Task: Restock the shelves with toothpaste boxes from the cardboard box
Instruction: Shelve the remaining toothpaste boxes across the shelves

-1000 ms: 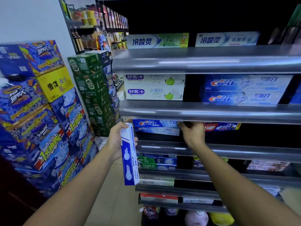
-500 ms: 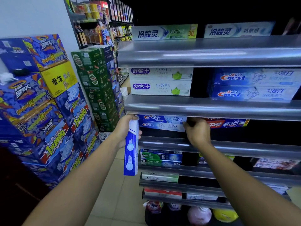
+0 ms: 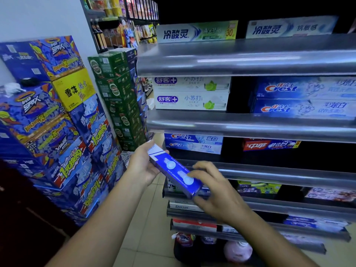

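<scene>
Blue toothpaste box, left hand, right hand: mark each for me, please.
blue toothpaste box (image 3: pixel 174 171): head view, middle of its blue face.
left hand (image 3: pixel 141 167): head view, middle of the hand.
right hand (image 3: pixel 218 191): head view, back of the hand.

So the right hand (image 3: pixel 215 191) is out of the shelf now. It was reaching in beside the Crest boxes (image 3: pixel 192 143), and now it's down at the lower end of the toothpaste box (image 3: pixel 173 170), fingers over the top of it. It looks like it's pinching that end, but it's a bit blurry there. The box isn't upright anymore either: it's tipped to a diagonal, top end in the left hand (image 3: pixel 142 166), bottom end swung right, across the front edge of the shelf (image 3: pixel 269 174) under the Crest boxes. The left hand sits a bit lower than before.
</scene>
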`<state>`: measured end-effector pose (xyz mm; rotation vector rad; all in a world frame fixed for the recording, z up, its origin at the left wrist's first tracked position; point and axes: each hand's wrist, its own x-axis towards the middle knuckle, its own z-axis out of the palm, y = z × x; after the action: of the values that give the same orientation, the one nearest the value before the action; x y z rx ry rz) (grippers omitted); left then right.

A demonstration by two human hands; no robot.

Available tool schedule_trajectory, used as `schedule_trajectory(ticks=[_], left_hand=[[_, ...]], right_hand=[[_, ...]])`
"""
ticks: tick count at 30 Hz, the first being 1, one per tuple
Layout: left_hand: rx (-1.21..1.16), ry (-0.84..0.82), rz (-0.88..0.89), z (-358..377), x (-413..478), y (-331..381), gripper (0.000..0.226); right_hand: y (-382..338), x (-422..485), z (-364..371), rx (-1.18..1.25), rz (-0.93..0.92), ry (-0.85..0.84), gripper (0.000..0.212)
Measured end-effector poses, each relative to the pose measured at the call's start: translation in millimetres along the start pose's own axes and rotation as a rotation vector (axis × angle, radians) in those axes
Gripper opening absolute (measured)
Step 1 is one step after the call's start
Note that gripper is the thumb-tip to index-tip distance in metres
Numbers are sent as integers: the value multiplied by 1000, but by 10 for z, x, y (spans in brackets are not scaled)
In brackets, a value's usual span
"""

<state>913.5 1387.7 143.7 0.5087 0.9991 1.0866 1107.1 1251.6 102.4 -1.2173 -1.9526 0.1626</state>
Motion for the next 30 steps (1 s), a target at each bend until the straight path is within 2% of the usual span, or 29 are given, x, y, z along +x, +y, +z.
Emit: schedule_trajectory(ticks=[2, 4, 5, 8, 9, 11, 15, 17, 19, 21, 23, 24, 26, 27, 29, 30], left_hand=[[45, -14, -4, -32, -36, 1, 27], [115, -53, -3, -109, -66, 11, 35], [151, -70, 2, -147, -87, 22, 37], [254, -124, 52, -235, -117, 36, 32], [281, -140, 70, -243, -125, 37, 31], [332, -149, 95, -241, -131, 37, 29], [445, -120, 158, -211, -100, 26, 29], [529, -105, 192, -199, -71, 8, 32], [637, -88, 241, -207, -67, -4, 23], [838, -89, 336, -232, -71, -1, 14], [1118, -100, 460, -255, -102, 24, 25], [1252, -121, 535, -250, -133, 36, 39], [1369, -295, 620, -172, -216, 46, 68], [1330, -435, 589, -104, -268, 25, 74], [1146, -694, 491, 32, -352, -73, 62], [1067, -764, 480, 87, -381, -131, 50]], right_hand=[[56, 11, 20, 232, 105, 163, 41], [124, 54, -56, 576, 340, 252, 29], [173, 77, -107, 691, 439, 274, 30], [331, 119, -253, 851, 608, 323, 66], [362, 128, -294, 892, 639, 337, 67], [418, 139, -342, 979, 691, 338, 57], [503, 131, -328, 924, 743, 329, 60], [481, 134, -310, 811, 736, 318, 47], [427, 149, -314, 778, 704, 349, 43], [361, 184, -355, 784, 648, 385, 34], [258, 249, -447, 740, 587, 376, 15], [198, 291, -505, 699, 546, 348, 9], [81, 380, -608, 625, 470, 279, 9], [23, 425, -643, 600, 443, 239, 13], [-86, 500, -660, 589, 409, 136, 19], [-123, 523, -643, 590, 398, 91, 20]])
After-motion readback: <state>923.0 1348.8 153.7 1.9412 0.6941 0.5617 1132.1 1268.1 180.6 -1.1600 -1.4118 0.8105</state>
